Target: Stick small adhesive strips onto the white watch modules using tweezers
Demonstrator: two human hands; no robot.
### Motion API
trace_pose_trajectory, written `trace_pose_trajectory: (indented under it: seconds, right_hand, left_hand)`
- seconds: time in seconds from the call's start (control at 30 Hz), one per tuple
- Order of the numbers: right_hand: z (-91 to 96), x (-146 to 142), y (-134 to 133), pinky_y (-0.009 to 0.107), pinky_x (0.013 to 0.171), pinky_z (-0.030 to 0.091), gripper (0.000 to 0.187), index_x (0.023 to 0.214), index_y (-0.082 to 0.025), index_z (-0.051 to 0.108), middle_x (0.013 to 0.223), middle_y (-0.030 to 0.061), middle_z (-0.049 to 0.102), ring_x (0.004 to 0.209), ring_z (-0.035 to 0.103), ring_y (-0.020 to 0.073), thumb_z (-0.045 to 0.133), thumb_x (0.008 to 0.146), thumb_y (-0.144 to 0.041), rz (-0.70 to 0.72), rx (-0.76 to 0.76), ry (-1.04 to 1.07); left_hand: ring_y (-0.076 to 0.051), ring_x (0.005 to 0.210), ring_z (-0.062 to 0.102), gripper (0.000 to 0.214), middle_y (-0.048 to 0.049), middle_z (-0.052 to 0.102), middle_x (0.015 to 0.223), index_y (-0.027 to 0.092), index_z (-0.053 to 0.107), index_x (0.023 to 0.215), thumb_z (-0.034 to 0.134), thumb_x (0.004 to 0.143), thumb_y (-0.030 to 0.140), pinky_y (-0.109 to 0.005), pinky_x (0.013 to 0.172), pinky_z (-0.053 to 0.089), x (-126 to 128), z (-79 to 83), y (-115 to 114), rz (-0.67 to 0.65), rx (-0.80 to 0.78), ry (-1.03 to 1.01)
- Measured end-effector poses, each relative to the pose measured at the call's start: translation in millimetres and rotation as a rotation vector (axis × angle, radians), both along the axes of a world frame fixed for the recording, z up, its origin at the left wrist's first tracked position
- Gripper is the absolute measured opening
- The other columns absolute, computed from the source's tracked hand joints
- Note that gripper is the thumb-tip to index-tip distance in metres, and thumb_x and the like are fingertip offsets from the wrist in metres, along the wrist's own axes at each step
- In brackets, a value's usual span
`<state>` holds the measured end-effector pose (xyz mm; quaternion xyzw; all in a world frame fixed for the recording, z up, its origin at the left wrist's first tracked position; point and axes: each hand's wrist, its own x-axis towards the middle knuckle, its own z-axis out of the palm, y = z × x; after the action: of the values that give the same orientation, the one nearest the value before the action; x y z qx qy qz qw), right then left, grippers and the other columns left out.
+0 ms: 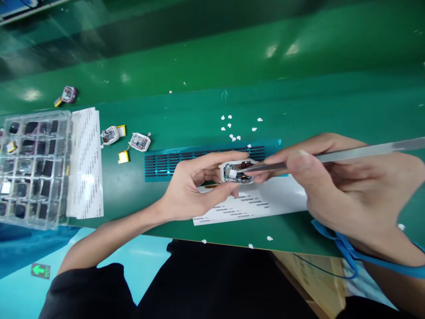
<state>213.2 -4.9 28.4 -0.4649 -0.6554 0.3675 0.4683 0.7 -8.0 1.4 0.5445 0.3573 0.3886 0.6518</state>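
While the left hand (191, 190) grips a small white casing (236, 166) from its nine o'clock side, the right hand (345, 190) holds a slim metal tool (352, 153) from its three o'clock side. The casing sits between the left hand's thumb, toward seven o'clock, and its forefinger, which runs along the twelve o'clock edge. Its open face shows the electronics inside, and the tool's tip reaches in beside a small white piece (233, 173); whether the tip touches that piece cannot be told. The right hand is closed around the tool between thumb and fingers, with its fingertips just beside the casing's three o'clock edge. A blue strap (348, 252) circles the right wrist.

Seen from the casing, a printed white sheet (282, 195) lies on the tabletop (126, 190) from four to seven o'clock, and a blue sheet (159, 166) with dark strips stretches from nine o'clock to about one. White round stickers (229, 125) are scattered between twelve and one, and a few more lie near the tabletop's edge between five and seven. Toward nine to ten o'clock lie two other white casings with yellow batteries, and farther off, at ten, a purple casing (69, 94). Well away at nine o'clock, printed sheets (86, 164) lie just beside a clear compartment tray (68, 177) filled with small parts.
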Motion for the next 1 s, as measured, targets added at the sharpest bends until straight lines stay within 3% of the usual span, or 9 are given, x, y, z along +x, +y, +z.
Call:
trace_pose_trajectory:
  seconds: [0.17,0.4,0.67,0.87,1.0]
  right_hand:
    - [-2.1,0.9,1.0,0.019,0.053,0.06,0.024,0.088,-0.026,0.08,0.085,-0.002,0.078,0.064,0.073,0.0113,0.067,0.099,-0.01,0.037,0.029,0.009]
    - [-2.5,2.1,2.2,0.015,0.056,0.056,0.031,0.079,-0.028,0.079,0.087,-0.0052,0.078,0.067,0.072,0.0065,0.067,0.101,-0.009,0.042,0.093,-0.113]
    - [-6.5,4.1,0.9,0.02,0.056,0.06,0.028,0.092,-0.032,0.081,0.088,-0.0067,0.078,0.067,0.074,0.0108,0.065,0.102,-0.012,0.039,0.118,-0.152]
    - [-9.5,1.2,-2.8,0.022,0.059,0.058,0.031,0.082,-0.032,0.077,0.094,-0.0103,0.079,0.071,0.073,0.0093,0.064,0.104,-0.016,0.052,0.112,-0.193]
    - [-5.7,10.8,-6.3,0.026,0.058,0.06,0.025,0.1,-0.033,0.08,0.094,-0.0055,0.079,0.071,0.075,0.0133,0.064,0.103,-0.014,0.073,0.122,-0.18]
  left_hand:
    - [-0.018,0.078,0.078,0.036,-0.006,0.08,0.112,0.018,0.071,0.126,0.074,0.091,0.011,-0.033,0.076,0.071,-0.7,2.7,-0.4,-0.006,-0.004,-0.034]
    - [-0.02,0.082,0.08,0.038,-0.0063,0.08,0.112,0.02,0.07,0.13,0.072,0.092,0.014,-0.033,0.074,0.071,0.0,0.2,-2.6,-0.013,-0.021,0.018]
    - [-0.019,0.077,0.079,0.038,-0.0065,0.08,0.104,0.017,0.071,0.128,0.073,0.091,0.013,-0.03,0.07,0.068,1.2,0.0,-2.5,0.014,0.012,-0.009]
    - [-0.015,0.062,0.073,0.027,-0.0024,0.074,0.073,0.015,0.077,0.12,0.064,0.096,0.016,-0.024,0.059,0.062,1.4,1.9,-3.6,0.051,-0.025,0.059]
    - [-0.014,0.052,0.066,0.032,-0.0027,0.072,0.066,0.012,0.077,0.124,0.063,0.097,0.02,-0.022,0.045,0.05,-1.1,4.7,-4.8,0.035,-0.014,0.144]
